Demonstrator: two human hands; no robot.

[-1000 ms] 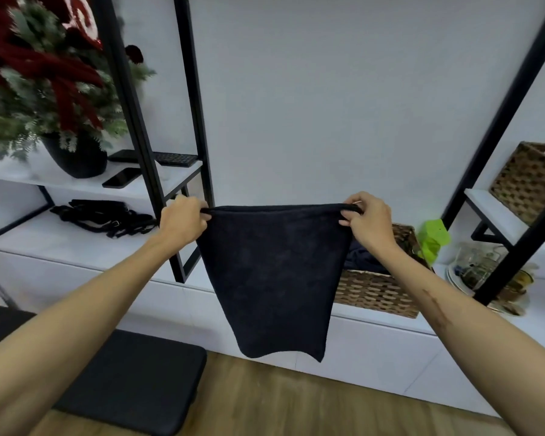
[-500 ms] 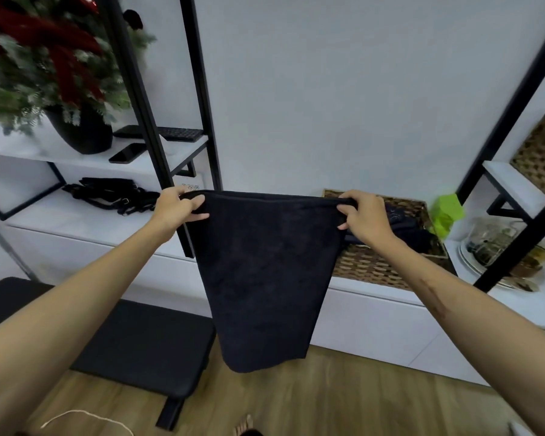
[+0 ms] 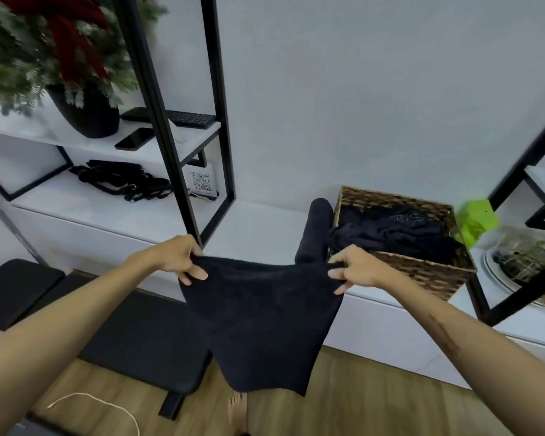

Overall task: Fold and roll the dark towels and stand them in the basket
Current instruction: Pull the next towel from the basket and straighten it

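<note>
While the towel (image 3: 261, 322) hangs in the air over the floor, each hand has a top corner of it: the left hand (image 3: 177, 256) at about 9 o'clock of the cloth, fingers curled round the hem, and the right hand (image 3: 356, 269) at 3 o'clock, pinching the other corner between thumb and fingers. Between them the top edge sags a little, and the cloth narrows toward its bottom, so it looks soft and limp, light enough for two pinches, with no stiffness of its own. It appears already doubled, though I cannot be sure from here.

At 1 o'clock from the hands a wicker basket (image 3: 428, 275) sits on the white ledge (image 3: 265, 228), with loose dark cloth heaped (image 3: 397, 234) inside it. One roll (image 3: 315, 231) stands just beside the basket's left wall, outside it as far as I can tell.

To my eye the towel wants a flat surface next, since it will not hold a fold in mid-air. The corners are the right hold; a grip in the middle would let it bunch. Terry grips itself well, so a tight roll should stay wound.
</note>
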